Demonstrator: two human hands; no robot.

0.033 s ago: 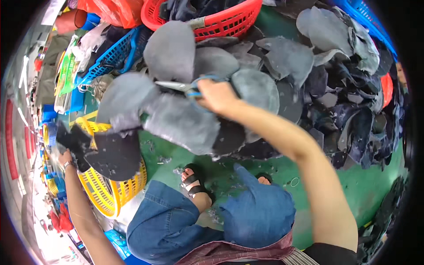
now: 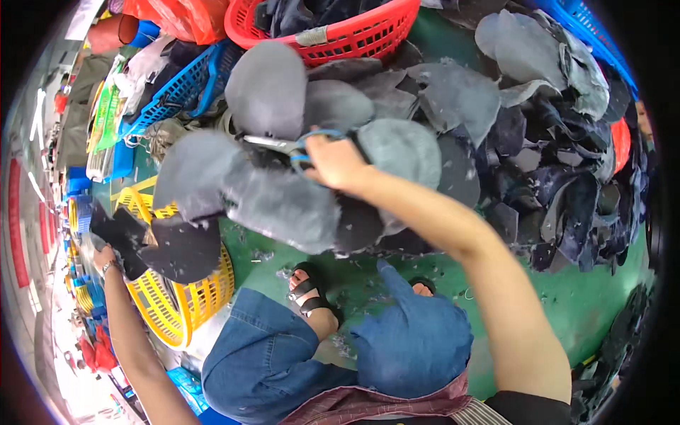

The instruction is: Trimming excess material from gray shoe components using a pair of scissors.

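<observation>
My right hand (image 2: 333, 161) is closed around the blue handles of a pair of scissors (image 2: 265, 142), whose metal blades point left. The blades lie among large grey fuzzy-faced fabric pieces (image 2: 283, 205), just below an upright grey oval piece (image 2: 265, 88). Whether the blades are apart cannot be made out. At the far left, my left hand (image 2: 105, 256) grips the edge of a dark fabric piece (image 2: 180, 248), which spreads over a yellow plastic basket (image 2: 205, 301). Its fingers are partly hidden by the fabric.
A heap of dark fabric pieces (image 2: 552, 191) fills the right side. Beyond the grey pieces stands a red basket (image 2: 354, 39) of dark fabric, with a blue basket (image 2: 177, 92) to its left. Scraps litter the green floor (image 2: 425, 333) around my sandalled feet.
My right hand and the scissors have shifted slightly left and down. The grey pieces around them have moved a little the same way, and the dark piece over the basket has shifted slightly.
</observation>
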